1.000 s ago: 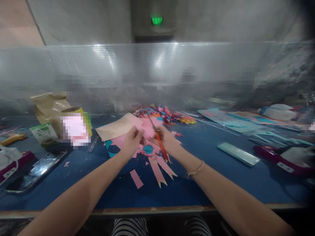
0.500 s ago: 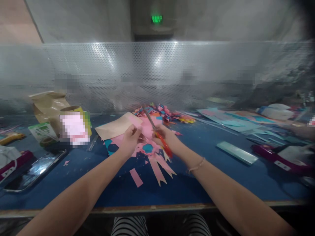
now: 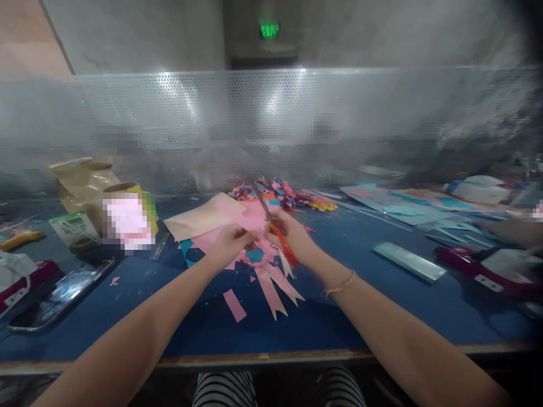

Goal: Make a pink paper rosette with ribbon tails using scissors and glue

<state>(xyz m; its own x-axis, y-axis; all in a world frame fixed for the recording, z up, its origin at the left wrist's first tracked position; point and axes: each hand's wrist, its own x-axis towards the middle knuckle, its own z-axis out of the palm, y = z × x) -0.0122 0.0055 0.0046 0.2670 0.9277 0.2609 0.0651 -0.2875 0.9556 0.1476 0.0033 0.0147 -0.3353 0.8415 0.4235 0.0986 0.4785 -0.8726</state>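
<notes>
My right hand [image 3: 291, 232] is closed around scissors [image 3: 283, 244] with red-orange handles, their blades pointing up and away to the left. My left hand [image 3: 231, 244] has its fingertips pinched together just above a pink paper rosette [image 3: 267, 261]; whatever lies between them is too small to make out. The rosette has a blue centre, partly covered by my left fingers, and forked pink and cream tails spread toward me. Beneath and behind my hands lie pink paper [image 3: 254, 213] and a cream sheet [image 3: 197, 219]. A small pink paper rectangle [image 3: 235, 306] rests nearer the table edge.
Behind the papers is a heap of coloured paper pieces [image 3: 288, 192]. At left stand a phone [image 3: 63, 294], a tape box [image 3: 70, 229] and a brown bag [image 3: 82, 181]. To the right are a pale bar-shaped box [image 3: 409, 262], a purple device [image 3: 470, 268] and blue sheets [image 3: 382, 203].
My left hand has shifted right, its fingers now over part of the rosette's blue centre. My right hand still grips the scissors, nearly in place.
</notes>
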